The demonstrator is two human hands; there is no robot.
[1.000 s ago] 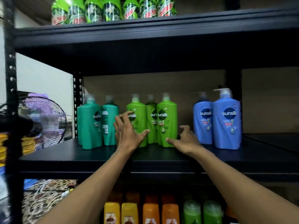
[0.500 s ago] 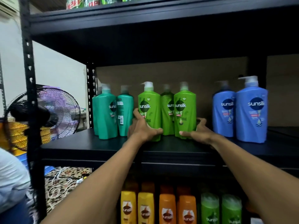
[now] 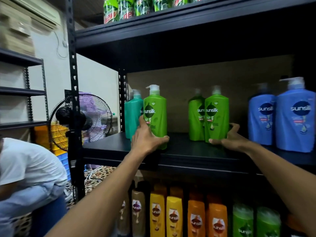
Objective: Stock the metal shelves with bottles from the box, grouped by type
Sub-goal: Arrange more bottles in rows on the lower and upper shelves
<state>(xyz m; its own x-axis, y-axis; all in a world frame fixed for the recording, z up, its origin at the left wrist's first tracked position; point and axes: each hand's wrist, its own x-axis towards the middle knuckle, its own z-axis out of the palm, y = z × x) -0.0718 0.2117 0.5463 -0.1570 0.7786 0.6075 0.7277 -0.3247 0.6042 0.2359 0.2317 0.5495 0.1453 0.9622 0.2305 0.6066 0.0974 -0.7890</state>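
**While clasped low in the left hand (image 3: 147, 141), stood apart from its own kind**

Gripped the lone green bottle (image 3: 154, 113) round its lower body, thumb across the front near the foot, fingers hidden round the far side. Stood upright, long axis vertical, pump on top, near the front edge of the shelf (image 3: 184, 151). Overlapped the teal bottles (image 3: 132, 113) just behind and outboard of that grip. Could not tell whether its foot rested on the shelf or hung just clear of it.

Clasped the front green bottle of the pair (image 3: 216, 115) at its foot with the right hand (image 3: 230, 139), thumb in front, fingers curled round the outer side. Stood upright too, with the rear green bottle (image 3: 195, 117) close against it on the inboard side and a little behind. Had the blue bottles (image 3: 294, 117) just outboard of the right grip, not touching the hand.

Left a bare run of shelf between the two grips. From the left grip, found the pair inboard, toward the right hand, and slightly deeper on the shelf.

Judged the next move to turn on that gap: probably a sideways carry of the lone bottle inboard to join its pair, by the left hand, already on it. Called for keeping the axis vertical, since a tall bottle pushed at the foot could tip
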